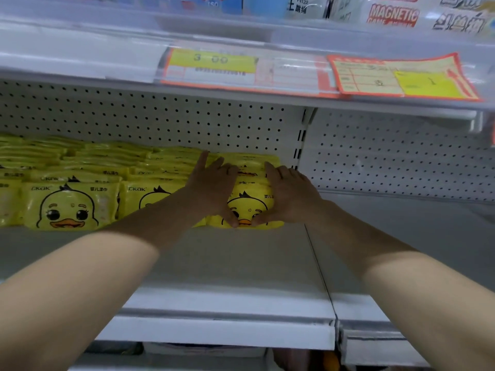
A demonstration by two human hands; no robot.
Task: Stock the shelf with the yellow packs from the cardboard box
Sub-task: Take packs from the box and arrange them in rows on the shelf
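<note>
At the centre of the frame, the rightmost stack of yellow packs (250, 207) stands on the shelf (241, 263), its front pack showing the duck face towards the camera. The left hand (214, 188) and right hand (290, 195) bracket this stack. Their fingers (203, 162) lie fairly straight over its top and sides, and both thumbs press the lower front face, almost touching each other. Neither hand is closed round a pack; it reads as squaring and pressing rather than carrying.

To do this step well, push evenly with both hands so the stack slides back without fanning out. Keep the front pack upright and facing forward, and line its face up with the neighbouring rows (72, 207) at centre left. The soft packs are likely to slump or slip sideways, so keep the side pressure on until the stack stands by itself.

Just right of the stack is the slotted upright (300, 145), and the pile should stay on this side of it. Behind runs the pegboard back (160, 116), and price labels (214, 62) hang from the upper shelf edge. The cardboard box is out of view.
</note>
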